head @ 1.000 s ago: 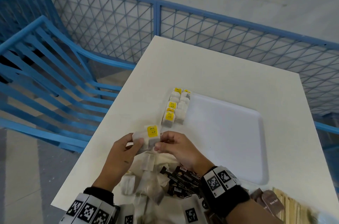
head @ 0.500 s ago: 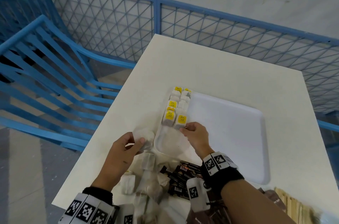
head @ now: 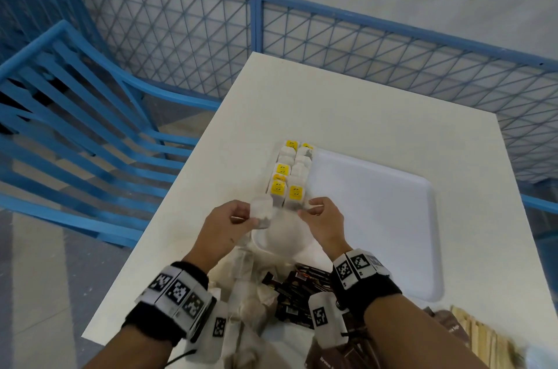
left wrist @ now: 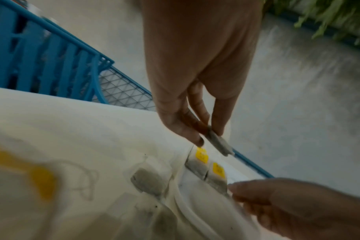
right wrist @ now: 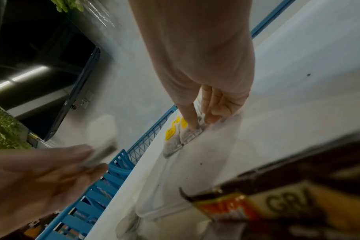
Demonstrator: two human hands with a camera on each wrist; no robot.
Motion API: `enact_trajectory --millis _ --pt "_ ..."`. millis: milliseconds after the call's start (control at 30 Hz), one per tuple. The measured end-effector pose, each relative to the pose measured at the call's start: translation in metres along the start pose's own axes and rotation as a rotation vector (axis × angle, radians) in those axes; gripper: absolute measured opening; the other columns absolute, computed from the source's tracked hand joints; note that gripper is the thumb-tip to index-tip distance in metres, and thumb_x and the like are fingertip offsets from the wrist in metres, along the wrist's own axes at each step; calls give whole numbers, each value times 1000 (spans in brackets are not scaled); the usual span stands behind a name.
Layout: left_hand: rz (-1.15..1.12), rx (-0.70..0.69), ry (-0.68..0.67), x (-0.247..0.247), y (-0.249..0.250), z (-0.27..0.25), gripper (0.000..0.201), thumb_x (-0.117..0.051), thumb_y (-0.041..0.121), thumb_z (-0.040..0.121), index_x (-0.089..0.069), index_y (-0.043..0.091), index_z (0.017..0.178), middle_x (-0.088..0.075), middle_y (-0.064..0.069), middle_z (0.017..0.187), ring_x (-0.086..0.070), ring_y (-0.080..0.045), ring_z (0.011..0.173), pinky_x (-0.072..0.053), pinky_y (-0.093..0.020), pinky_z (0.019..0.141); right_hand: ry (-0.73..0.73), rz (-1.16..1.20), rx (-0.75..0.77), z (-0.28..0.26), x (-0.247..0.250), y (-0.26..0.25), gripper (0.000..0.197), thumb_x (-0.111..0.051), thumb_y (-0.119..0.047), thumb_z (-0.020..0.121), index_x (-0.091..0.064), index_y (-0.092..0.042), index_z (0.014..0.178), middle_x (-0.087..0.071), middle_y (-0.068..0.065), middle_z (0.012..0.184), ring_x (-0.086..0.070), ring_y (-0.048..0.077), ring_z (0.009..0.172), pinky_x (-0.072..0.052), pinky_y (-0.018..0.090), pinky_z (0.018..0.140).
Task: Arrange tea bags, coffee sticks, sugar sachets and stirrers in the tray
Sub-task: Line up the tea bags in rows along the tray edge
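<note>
A white tray [head: 377, 217] lies on the white table [head: 332, 102]. Two rows of tea bags with yellow tags [head: 283, 170] stand along its left side. My right hand [head: 306, 208] pinches the nearest tea bag [head: 294, 196] at the front of the right row, and its fingertips [right wrist: 193, 125] press down on that tea bag [right wrist: 190, 135]. Just left of the tray's rim, my left hand [head: 256, 217] pinches a plain tea bag [head: 262, 211] between thumb and fingers. In the left wrist view the left hand [left wrist: 209, 136] holds that tea bag [left wrist: 218, 143] edge-on above the rows.
Loose tea bags [head: 247, 293] and dark coffee sticks [head: 299, 287] are heaped at the table's near edge between my wrists. Wooden stirrers [head: 483, 338] and brown sachets [head: 447, 323] lie at the lower right. A blue chair [head: 75, 133] stands left, with a blue mesh fence [head: 362, 45] behind.
My right hand carried the yellow-tagged tea bag from the left hand forward to the front of the tray's right row. The left hand raised its plain tea bag towards the tray.
</note>
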State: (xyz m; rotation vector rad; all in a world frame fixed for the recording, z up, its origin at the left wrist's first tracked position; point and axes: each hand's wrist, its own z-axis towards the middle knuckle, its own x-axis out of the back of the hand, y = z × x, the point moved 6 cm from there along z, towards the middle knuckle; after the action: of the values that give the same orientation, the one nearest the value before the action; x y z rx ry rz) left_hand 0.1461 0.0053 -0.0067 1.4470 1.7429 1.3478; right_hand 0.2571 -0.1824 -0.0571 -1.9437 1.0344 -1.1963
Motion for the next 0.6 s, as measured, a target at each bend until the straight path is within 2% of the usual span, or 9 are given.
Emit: enact_trajectory --millis 67,200,367,500,600 --pt "25 4 14 -4 -5 16 16 -75 6 75 -63 18 78 -69 -4 82 -65 -19 81 -48 -22 71 -14 -18 5 -4 4 2 20 -68 -15 82 -56 -14 98 -59 -4 77 -54 7 69 -39 12 55" --pt "196 -31 9 -15 -10 42 24 -76 6 73 -59 25 72 -64 4 75 -60 -16 76 -45 -17 69 -50 -32 33 -14 11 6 10 -66 -17 83 -60 -17 91 -62 0 79 -58 16 76 -41 16 58" --pt "306 -52 -12 -26 -14 60 20 -75 5 73 -61 19 75 -60 8 70 -56 -7 69 -39 -1 58 -63 -8 46 -24 21 12 6 -65 -16 84 -61 -20 85 -63 0 79 -57 15 74 -41 16 61" --pt "363 -59 40 -28 -16 70 15 -75 6 73 -63 11 81 -61 -3 75 -56 -16 75 -37 -5 57 -70 11 35 -27 27 14 7 -65 -16 83 -62 -22 83 -64 -1 78 -58 16 73 -43 18 65" --pt "374 -75 53 -30 -13 72 17 -75 6 73 -61 11 80 -59 -3 74 -56 -19 76 -39 -4 58 -71 2 44 -28 29 12 8 -65 -16 83 -62 -23 82 -63 -2 77 -57 15 72 -44 18 66"
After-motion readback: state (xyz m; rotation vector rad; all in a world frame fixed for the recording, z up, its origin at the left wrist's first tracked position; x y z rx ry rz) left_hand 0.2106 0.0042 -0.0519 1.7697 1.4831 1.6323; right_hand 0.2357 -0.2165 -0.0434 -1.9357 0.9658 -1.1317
